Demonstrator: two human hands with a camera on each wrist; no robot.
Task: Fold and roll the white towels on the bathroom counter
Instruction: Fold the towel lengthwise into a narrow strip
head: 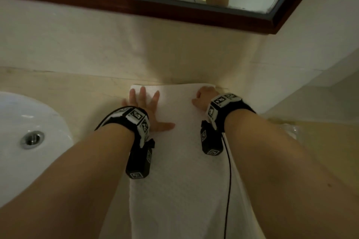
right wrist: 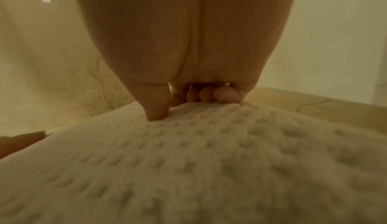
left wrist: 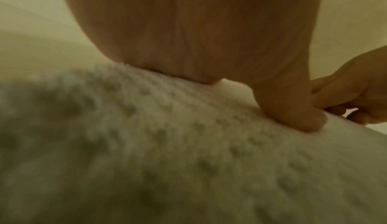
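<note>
A white towel [head: 180, 161] lies lengthwise on the bench [head: 77, 87], running from the near edge to the wall, beside the sink [head: 29, 122]. The left hand [head: 147, 110] presses flat on its far end with fingers spread; the right hand [head: 206, 97] sits at the far right corner — its wrist view shows fingertips [right wrist: 226, 95] curled onto the cloth. No writing is readable — only coded squares on the wrist bands [head: 138, 116].

- From the head we look steeply down at the counter [head: 58, 83], both forearms reaching away from us toward the wall.
- From the left wrist we sit very low, almost on the towel [left wrist: 188, 161], facing along the left hand [left wrist: 209, 37].
- From the right wrist we sit equally close behind the right hand [right wrist: 188, 37].
- All our views share the towel's far end; each wrist view catches the other hand.
</note>
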